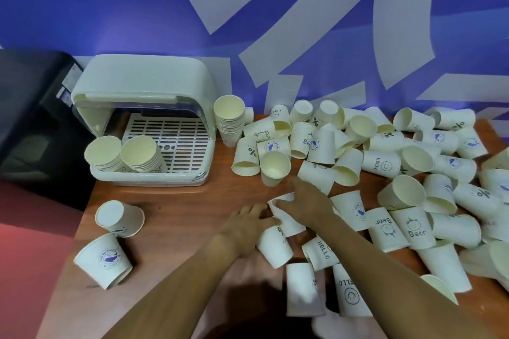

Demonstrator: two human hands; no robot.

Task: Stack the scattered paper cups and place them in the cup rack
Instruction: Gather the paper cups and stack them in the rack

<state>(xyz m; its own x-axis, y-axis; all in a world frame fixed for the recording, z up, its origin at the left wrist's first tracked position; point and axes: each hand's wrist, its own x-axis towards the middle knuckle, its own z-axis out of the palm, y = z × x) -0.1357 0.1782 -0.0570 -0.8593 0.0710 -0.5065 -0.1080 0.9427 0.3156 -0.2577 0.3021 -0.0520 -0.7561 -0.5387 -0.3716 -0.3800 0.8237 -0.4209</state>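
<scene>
Dozens of cream printed paper cups [382, 162] lie scattered across the right of the brown wooden table [176, 201]. The left hand [245, 228] curls round a lying cup [274, 246]; the right hand [305, 201] pinches another cup [286, 214] just beyond it. This looks like the nesting step. Next, one must slide into the other, then go to the white plastic cup rack [143, 124] at far left, where two stacks [124, 154] already stand.

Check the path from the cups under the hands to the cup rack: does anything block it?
Nothing visible does. Bare table lies between the hands' cups and the rack. The rack's front is open; two stacks fill its left front, the right grid is free.
</scene>
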